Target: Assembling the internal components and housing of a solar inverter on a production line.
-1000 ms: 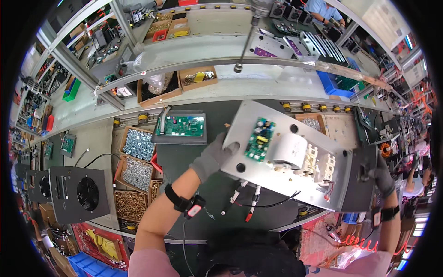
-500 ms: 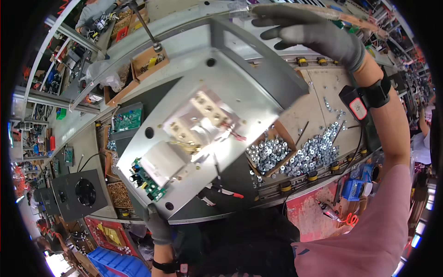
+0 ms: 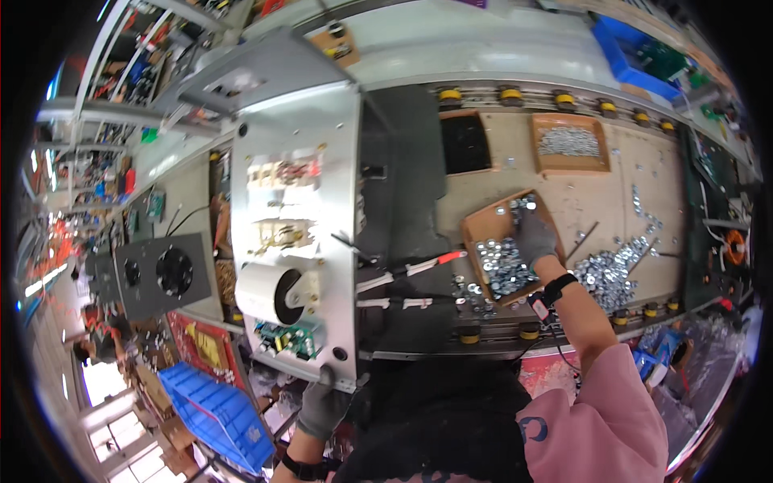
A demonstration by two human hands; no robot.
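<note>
A bent sheet-metal chassis (image 3: 338, 161) stands tilted on the left part of the bench. It carries a white cylinder (image 3: 262, 291), a green circuit board (image 3: 288, 341) and brass-coloured terminals. My gloved left hand (image 3: 324, 406) grips its near lower edge, with the thumb on the face. To the right, my gloved right hand (image 3: 535, 239) reaches into a cardboard box (image 3: 475, 225) of shiny metal nuts (image 3: 501, 266). Its fingers are bent together among the nuts, and whatever lies between the fingertips is hidden. Cables with white sleeves and a red tip (image 3: 452, 257) run out beside the chassis.
Loose nuts (image 3: 608, 274) lie spread right of the box. Farther back are a cardboard tray (image 3: 570, 167) of small metal parts and a box with black contents (image 3: 465, 143). A grey fan panel (image 3: 161, 274) stands left; a blue crate (image 3: 213, 419) sits lower left.
The chassis has swung left and more upright, with my left hand still at its lower edge. My right hand has left the space beside its far end and come down into the nut box.
</note>
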